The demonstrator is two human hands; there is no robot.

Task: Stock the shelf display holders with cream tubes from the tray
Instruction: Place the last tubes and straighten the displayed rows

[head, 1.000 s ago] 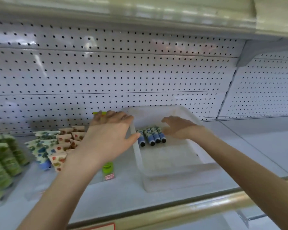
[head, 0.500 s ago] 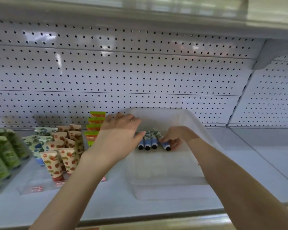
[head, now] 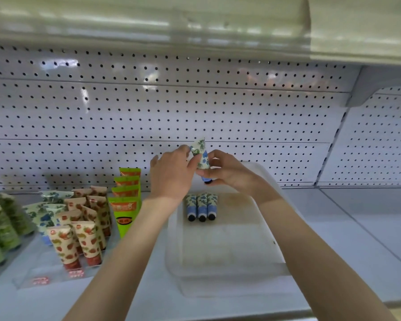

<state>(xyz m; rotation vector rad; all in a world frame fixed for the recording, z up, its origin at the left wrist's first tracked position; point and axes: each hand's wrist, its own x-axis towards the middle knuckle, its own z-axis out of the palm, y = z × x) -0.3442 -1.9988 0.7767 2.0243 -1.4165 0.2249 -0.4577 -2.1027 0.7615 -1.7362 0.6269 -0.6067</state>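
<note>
At the far left of the shelf (head: 357, 239), dark green tubes (head: 0, 228) stand in rows with their caps down. Just beside them a clear display holder (head: 53, 269) carries blue-leaf tubes (head: 45, 216) at its left and red-fruit tubes (head: 86, 235) next to them, all upright on their caps, with small red labels on its front lip. To the right of these, a row of bright green tubes (head: 125, 205) runs back toward the pegboard wall (head: 195, 107).

The left hand (head: 171, 177) reaches in from below, with its thumb and forefinger pinching the flat crimped top of a blue-flowered tube (head: 203, 158); the other fingers are loosely spread behind. The tube stands nearly upright in the air, crimp up and dark cap down, above the far end of the tray (head: 218, 269). The right hand (head: 229, 174) grips its lower part, with fingers curled round it near the cap.

Below the hands, three tubes (head: 202, 207) of the same blue pattern lie side by side and touching in the far left part of the translucent tray, with their dark caps pointing toward the person. The tray sits on the shelf just right of the holder.
</note>
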